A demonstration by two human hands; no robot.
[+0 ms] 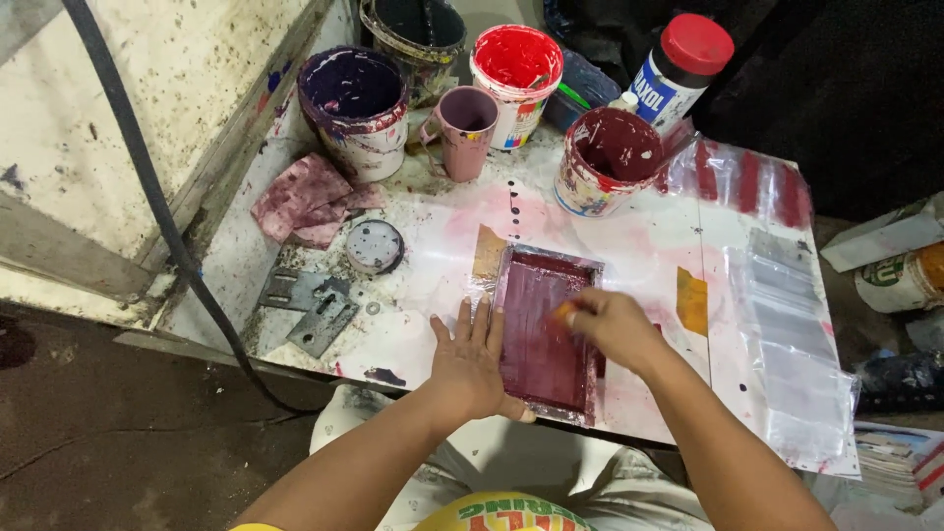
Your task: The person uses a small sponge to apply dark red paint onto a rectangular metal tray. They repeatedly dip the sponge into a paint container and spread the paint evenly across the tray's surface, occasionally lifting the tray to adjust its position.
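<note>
A: Head view. I log the left hand [470,362] flat, fingers spread, pressing the left edge of the maroon-inked screen frame [547,332] near the table's [629,236] front edge.

B: I note the right hand [612,324] closed on a small orange-tipped tool [563,313] over the frame. Paint tubs [356,110] crowd the back; open room lies right, on the plastic sheet [787,344].

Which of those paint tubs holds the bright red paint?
The white tub at the back, middle of the row; its neighbours hold dark purple and maroon.

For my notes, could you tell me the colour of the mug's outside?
The mug is dusty pink, seen in the head view.
</note>
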